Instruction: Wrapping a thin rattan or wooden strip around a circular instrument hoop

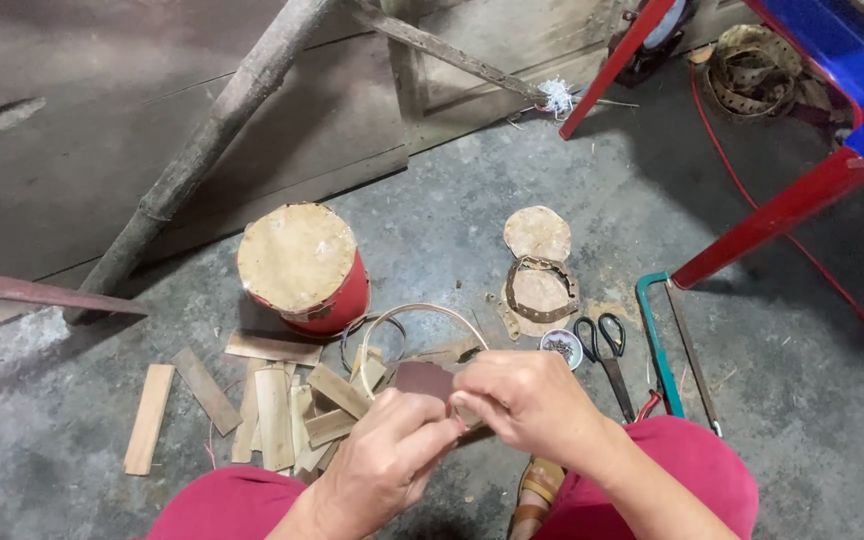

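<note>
My left hand [384,458] and my right hand [524,400] meet low in the middle of the view, fingertips together. Between them they hold a thin pale strip bent into a hoop [410,313] that rises above the hands. My left hand also presses a small dark reddish-brown sheet [422,379] against the strip. My knees in red trousers [697,458] frame the bottom of the view.
A red drum-shaped can with a tan cover [302,266] stands on the concrete floor. Several flat bamboo slats [274,408] lie left of the hands. Scissors [607,350], a teal-framed hacksaw [664,355], round woven discs [539,270], a small round tin [561,346], and a red-legged blue table [790,205] are to the right.
</note>
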